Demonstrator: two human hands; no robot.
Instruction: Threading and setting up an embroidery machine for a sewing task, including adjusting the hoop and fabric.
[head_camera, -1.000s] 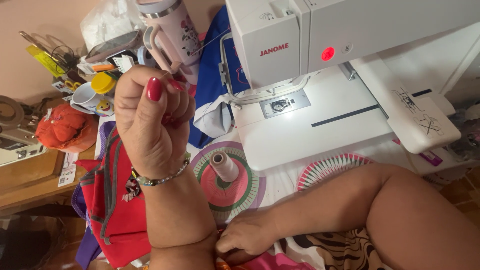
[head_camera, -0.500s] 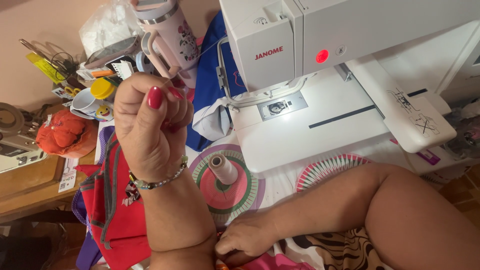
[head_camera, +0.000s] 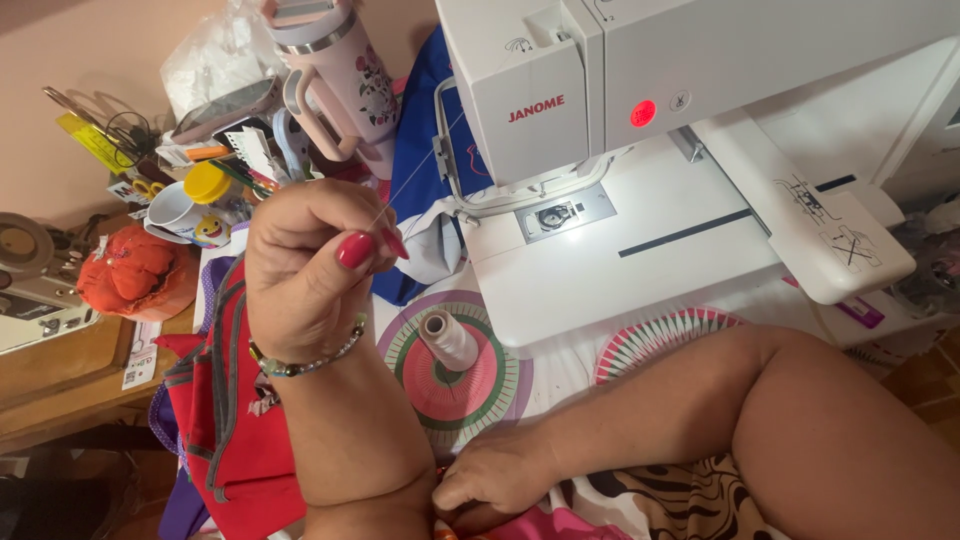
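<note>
white thread (head_camera: 415, 178), thin, runs from the sewing machine (head_camera: 640, 130) at upper centre down to the left hand (head_camera: 310, 265), raised at centre left, fingers pinching it. right hand (head_camera: 495, 475), bottom centre, curled low; whether it holds anything, cannot tell. thread spool (head_camera: 447, 338) stands between them.

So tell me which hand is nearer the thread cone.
Right. The right hand lies just below the thread cone; the left hand is raised up-left of it, pinching thread.
</note>
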